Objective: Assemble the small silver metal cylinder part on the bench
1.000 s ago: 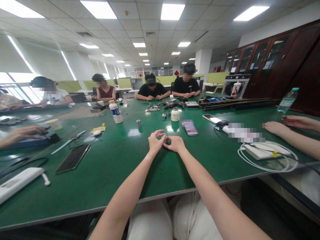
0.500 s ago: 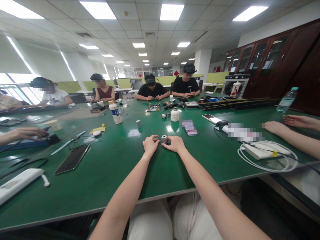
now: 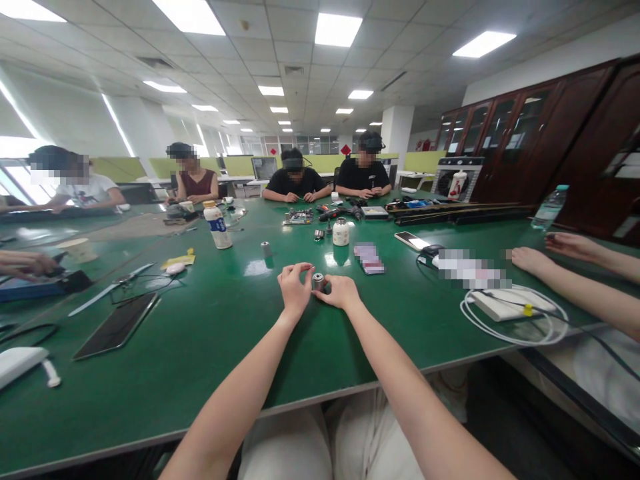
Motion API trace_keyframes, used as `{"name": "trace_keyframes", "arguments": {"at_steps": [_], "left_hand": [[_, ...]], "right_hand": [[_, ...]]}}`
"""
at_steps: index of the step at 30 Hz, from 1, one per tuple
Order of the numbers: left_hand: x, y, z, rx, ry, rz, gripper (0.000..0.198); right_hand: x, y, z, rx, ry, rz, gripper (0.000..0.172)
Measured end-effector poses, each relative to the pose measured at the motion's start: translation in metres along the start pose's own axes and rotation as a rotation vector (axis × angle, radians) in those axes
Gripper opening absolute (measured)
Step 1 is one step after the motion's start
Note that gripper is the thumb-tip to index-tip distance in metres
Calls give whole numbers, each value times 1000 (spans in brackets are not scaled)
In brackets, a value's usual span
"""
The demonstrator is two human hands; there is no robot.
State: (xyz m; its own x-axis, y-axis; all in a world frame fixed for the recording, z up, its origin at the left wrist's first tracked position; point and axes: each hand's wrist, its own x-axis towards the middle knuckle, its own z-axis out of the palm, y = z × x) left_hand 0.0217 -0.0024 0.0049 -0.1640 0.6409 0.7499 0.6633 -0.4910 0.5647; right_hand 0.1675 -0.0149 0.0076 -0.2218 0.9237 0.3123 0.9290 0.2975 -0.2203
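Observation:
Near the front middle of the green table (image 3: 210, 373) stands a small silver metal cylinder (image 3: 319, 283), upright, with a round ringed top. My right hand (image 3: 340, 292) grips it from the right between thumb and fingers. Just left of it, my left hand (image 3: 295, 288) is raised with its fingertips and thumb brought close together by the cylinder's top edge. Whatever those fingertips hold, if anything, is too small to make out. Farther back and to the left, a similar silver cylinder (image 3: 266, 249) stands on the table by itself.
Behind my hands are a white jar (image 3: 341, 232), a bottle (image 3: 218, 227) and a circuit board (image 3: 299, 217). A dark tablet (image 3: 117, 325) lies left. To the right are a phone (image 3: 411, 241), a white box with cables (image 3: 510, 305) and a co-worker's hands (image 3: 533, 258). Other people sit across.
My left hand has lifted from the cylinder's left side to near its top, its fingers drawing together. My right hand stays on the cylinder. The whole view has shifted slightly.

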Motion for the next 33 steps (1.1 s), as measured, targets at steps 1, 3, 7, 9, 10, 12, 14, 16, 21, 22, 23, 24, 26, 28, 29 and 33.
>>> {"name": "trace_keyframes", "arguments": {"at_steps": [1,3,7,9,10,12,14,16,21,22,23,24,26,28,29,33], "left_hand": [[-2,3,1,-8,-14,20,7],[-5,8,3,-17,-49,57,9],[-10,11,5,2,-75,80,13],[-9,10,4,14,-67,68,13],[-9,9,4,16,-64,63,12],[-8,8,3,15,-65,54,12],[-8,8,3,8,-74,47,12],[-8,8,3,-4,-82,40,12],[-8,11,3,-42,-52,11,10],[-8,11,3,-47,-49,3,10],[-8,11,3,-54,-51,-6,10],[-7,11,3,-64,-58,-13,10],[-6,10,2,-89,-72,-27,12],[-4,10,1,-115,-77,-40,14],[-4,9,1,-124,-76,-43,15],[-2,9,1,-119,-96,-42,14]], "right_hand": [[0,0,0,-1,0,-3,40],[0,0,2,-4,6,-5,39],[-1,1,4,-8,19,-4,38],[-2,1,4,-6,24,-8,37],[-3,1,4,-3,22,-9,36],[-4,0,2,6,13,-7,36],[-4,0,1,10,1,-3,36],[-4,0,1,5,1,3,37],[-3,1,2,-14,6,8,40],[-3,1,2,-16,1,9,40],[-3,1,2,-18,-5,11,41],[-3,2,2,-18,-8,12,41],[-3,2,2,-14,-11,17,42],[-3,2,3,-9,-10,21,43],[-2,2,3,-8,-9,21,44],[-2,2,4,-6,-5,20,44]]}}
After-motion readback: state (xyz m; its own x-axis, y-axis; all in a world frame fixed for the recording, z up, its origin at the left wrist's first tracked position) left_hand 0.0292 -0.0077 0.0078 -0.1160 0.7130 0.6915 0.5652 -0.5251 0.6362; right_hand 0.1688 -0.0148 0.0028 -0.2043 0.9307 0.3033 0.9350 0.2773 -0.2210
